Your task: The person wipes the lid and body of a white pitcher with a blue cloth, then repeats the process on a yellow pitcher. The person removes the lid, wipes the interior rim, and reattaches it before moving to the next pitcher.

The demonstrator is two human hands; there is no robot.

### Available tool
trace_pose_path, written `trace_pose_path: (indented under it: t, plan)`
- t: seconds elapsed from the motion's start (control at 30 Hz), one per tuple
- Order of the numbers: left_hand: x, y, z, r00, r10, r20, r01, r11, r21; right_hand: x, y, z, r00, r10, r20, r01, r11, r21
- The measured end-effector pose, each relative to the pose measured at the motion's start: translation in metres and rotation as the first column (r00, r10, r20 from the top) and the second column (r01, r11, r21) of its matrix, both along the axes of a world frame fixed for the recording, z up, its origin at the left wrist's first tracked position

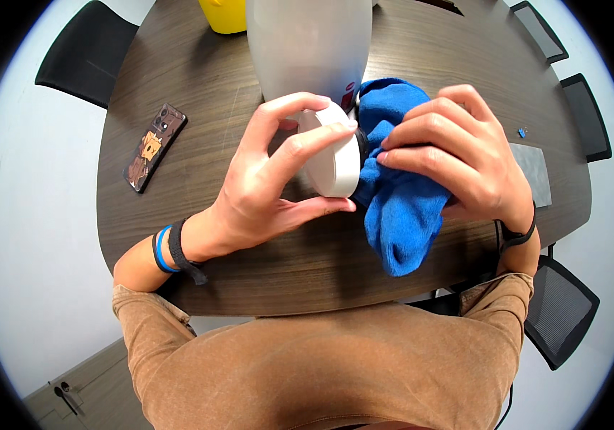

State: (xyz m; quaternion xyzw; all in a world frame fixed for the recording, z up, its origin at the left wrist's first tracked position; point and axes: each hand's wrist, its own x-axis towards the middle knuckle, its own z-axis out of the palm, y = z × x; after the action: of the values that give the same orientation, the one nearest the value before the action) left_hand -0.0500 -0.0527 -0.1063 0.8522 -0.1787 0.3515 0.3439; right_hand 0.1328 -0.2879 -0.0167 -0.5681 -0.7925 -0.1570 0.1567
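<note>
This place seems to be an office, most probably a meeting room. I understand this from the large table (285,283), which has a rounded outline and a brown wood pattern, and from the black chairs (88,54) placed around it on both sides, of which the one at lower right (563,308) shows a mesh panel. A phone (155,147) lying on the table also agrees with such a room.

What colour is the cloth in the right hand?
The cloth in the right hand is plain bright blue, shown best in the head view.
</note>
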Motion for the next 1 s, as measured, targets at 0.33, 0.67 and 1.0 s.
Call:
trace_pose_path:
  t: [0.33, 0.67, 1.0]
  plan:
    - [0.002, -0.001, 0.000, 0.978, -0.160, -0.137, 0.165, 0.986, 0.026, 0.001, 0.006, -0.008, 0.995, -0.026, -0.095, 0.033, 0.997, 0.071]
    - [-0.002, -0.002, -0.002, 0.939, -0.295, -0.176, 0.290, 0.956, -0.054, 0.009, 0.008, -0.014, 0.972, -0.153, -0.178, 0.149, 0.988, -0.038]
    - [0.004, 0.000, -0.001, 0.976, -0.216, -0.038, 0.212, 0.972, -0.105, 0.030, 0.007, -0.060, 0.803, -0.218, -0.555, -0.029, 0.915, -0.402]
